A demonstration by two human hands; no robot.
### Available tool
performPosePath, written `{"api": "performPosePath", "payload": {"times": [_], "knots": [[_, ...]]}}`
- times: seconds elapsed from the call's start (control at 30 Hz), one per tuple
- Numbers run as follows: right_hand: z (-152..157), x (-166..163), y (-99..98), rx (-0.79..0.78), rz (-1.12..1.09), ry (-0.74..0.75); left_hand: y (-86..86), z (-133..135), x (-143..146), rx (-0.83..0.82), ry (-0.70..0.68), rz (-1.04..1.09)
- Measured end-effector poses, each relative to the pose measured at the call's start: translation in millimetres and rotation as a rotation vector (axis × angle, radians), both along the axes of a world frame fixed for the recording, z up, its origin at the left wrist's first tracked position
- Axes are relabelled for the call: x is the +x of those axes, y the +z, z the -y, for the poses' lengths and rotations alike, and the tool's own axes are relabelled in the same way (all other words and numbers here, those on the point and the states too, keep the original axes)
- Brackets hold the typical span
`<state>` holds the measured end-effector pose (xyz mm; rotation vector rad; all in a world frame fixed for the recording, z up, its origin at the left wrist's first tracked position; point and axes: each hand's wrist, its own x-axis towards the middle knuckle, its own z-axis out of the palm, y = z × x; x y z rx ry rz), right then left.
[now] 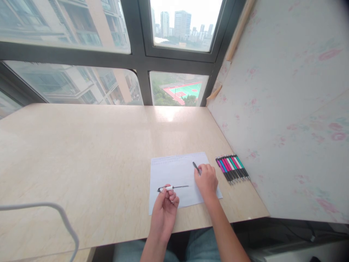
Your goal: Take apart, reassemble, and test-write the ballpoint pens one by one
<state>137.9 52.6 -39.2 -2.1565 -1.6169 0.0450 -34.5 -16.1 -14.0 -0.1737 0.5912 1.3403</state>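
My left hand [165, 213] is closed, palm up, with the fingers pinching the white upper half of a pen [169, 188]. A thin dark refill [181, 187] sticks out of that half toward the right. My right hand [208, 182] rests over the right part of the paper, its fingers closed on a black pen barrel [195, 166] whose upper end points up and left. The lower part of the barrel is hidden by the fingers. Under both hands lies a white sheet of paper [177, 175] with faint writing along its top.
To the right of the paper, several colored pens [232, 168] lie side by side near the flowered wall [289, 138]. A grey cable [61, 213] arches over the left front of the beige table [89, 156]. Dark-framed windows [141, 54] stand behind the table.
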Motion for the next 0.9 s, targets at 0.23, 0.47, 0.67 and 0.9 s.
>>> {"api": "performPosePath", "payload": {"times": [0.23,0.47,0.67,0.9], "knots": [[0.7,1.2,-3.0,0.011,-0.007,0.008,1.3,0.6,2.8,0.0,-0.006,-0.008],[1.1,-1.1,6.2,0.025,-0.061,0.004,2.3,0.8,3.5,0.007,-0.006,-0.021],[28.1,4.6,46.3,0.058,-0.531,0.151,3.8,1.1,3.3,0.006,0.007,-0.083],[60.1,-4.0,65.2,-0.122,-0.836,0.464,3.2,2.6,6.2,0.036,-0.01,-0.234]]}}
